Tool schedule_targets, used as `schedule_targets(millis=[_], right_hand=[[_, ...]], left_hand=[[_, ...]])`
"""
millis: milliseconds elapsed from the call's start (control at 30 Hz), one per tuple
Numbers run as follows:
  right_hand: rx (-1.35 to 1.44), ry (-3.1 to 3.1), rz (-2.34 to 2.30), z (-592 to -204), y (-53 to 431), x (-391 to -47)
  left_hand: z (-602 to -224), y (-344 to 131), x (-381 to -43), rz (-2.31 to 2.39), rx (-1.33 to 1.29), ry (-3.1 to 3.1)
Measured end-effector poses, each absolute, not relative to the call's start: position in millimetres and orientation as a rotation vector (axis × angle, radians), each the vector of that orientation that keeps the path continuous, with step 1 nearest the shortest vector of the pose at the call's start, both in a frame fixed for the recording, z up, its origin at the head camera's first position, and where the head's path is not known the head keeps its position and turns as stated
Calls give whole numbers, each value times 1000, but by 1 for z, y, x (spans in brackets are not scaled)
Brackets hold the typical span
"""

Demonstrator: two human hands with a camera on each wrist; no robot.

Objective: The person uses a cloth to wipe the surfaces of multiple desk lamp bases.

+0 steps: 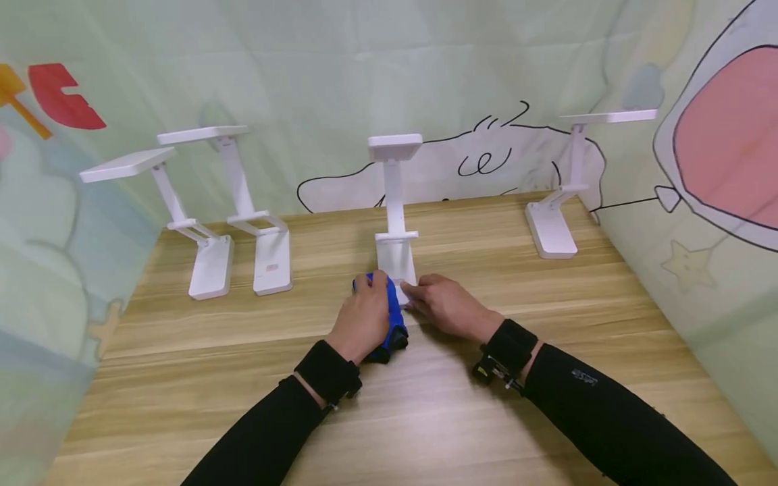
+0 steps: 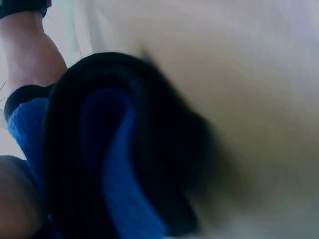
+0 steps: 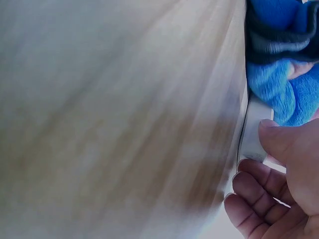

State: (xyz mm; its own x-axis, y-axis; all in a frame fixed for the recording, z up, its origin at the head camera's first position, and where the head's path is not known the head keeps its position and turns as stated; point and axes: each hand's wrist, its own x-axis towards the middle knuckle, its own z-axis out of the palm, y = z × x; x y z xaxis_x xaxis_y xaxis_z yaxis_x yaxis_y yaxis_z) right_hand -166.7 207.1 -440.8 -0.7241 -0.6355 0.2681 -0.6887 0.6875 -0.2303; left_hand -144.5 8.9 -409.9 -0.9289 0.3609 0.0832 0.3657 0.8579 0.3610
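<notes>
A: Where is the blue cloth (image 1: 396, 310) lying?

B: It is bunching up along the near left of the middle lamp (image 1: 394, 216), its dark edging showing at the near end. The left wrist view is blurring, so whether the cloth is pressing on the base is hard to tell.

A: And what is each hand doing?

B: The left hand (image 1: 365, 316) is gripping the cloth, its fingers curling round it. The right hand (image 1: 448, 305) is pinching the near end of the lamp's white base, its thumb resting on top.

A: What is that lamp standing on?

B: It is standing on the wooden table (image 1: 425, 432), its post rising to a flat head.

A: And farther out?

B: To the left, the second lamp (image 1: 273, 263) and the leftmost lamp (image 1: 211, 266) are standing near each other, their heads stretching left. At the far right, the right lamp (image 1: 550, 229) is standing well apart. Beyond the table, a printed backdrop (image 1: 365, 81) is hanging, a pink balloon (image 1: 735, 135) showing on its right side.
</notes>
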Motion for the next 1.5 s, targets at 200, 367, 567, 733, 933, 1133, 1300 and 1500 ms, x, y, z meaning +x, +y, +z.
schedule_targets(millis=[200,367,567,733,933,1133,1300,1500], right_hand=[[1064,-2755,485,-440,206,-166],[1057,-2752,475,-441,206,-166],[1054,-2749,463,-441,207,-166],[1055,-2751,460,-440,208,-166],[1067,-2735,487,-440,207,-167],[1082,-2716,494,-441,204,-168],[1079,-2725,502,-441,205,-168],[1092,-2712,494,-443,206,-168]], left_hand=[[-411,-12,-168,-421,-650,-2944],[-416,-21,-195,-468,-683,-2920],[-412,-15,-204,-735,-736,-3017],[-403,-12,-191,-732,-794,-3104],[-391,-14,-166,-437,-1100,-3050],[-384,-5,-176,-285,-1057,-2918],[-389,11,-205,-68,-1030,-2881],[-388,20,-213,-89,-1149,-2978]])
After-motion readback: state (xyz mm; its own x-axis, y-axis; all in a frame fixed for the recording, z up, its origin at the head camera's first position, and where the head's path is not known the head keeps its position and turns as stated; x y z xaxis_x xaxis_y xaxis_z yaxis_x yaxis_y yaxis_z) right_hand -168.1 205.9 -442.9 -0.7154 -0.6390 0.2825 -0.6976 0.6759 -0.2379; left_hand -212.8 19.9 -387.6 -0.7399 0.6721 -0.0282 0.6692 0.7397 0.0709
